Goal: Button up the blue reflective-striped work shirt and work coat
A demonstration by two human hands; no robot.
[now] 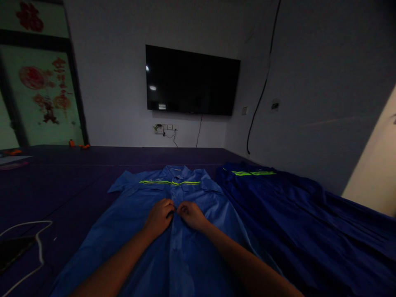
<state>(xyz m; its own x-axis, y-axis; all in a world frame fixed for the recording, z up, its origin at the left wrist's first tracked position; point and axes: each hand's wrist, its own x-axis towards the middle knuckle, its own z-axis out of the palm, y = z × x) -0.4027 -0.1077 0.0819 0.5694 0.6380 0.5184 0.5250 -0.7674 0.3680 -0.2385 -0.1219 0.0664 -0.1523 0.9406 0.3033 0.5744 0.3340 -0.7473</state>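
Observation:
A blue short-sleeved work shirt (139,218) lies spread face up in front of me, its collar at the far end and a yellow-green reflective stripe across the chest. On the front placket, below the stripe, my left hand (161,214) pinches the cloth with curled fingers. Just to its right, my right hand (190,214) also pinches the placket, thumb and fingers together. The fingertips of both hands nearly meet. Whether a button sits between them is too dark and small to tell.
A darker blue garment (287,210) with a similar stripe lies to the right. At left are a white cable (40,243) and a dark flat device (15,251). Small orange objects (83,146) rest at the far edge of the purple surface (71,177). A television (192,82) hangs on the wall.

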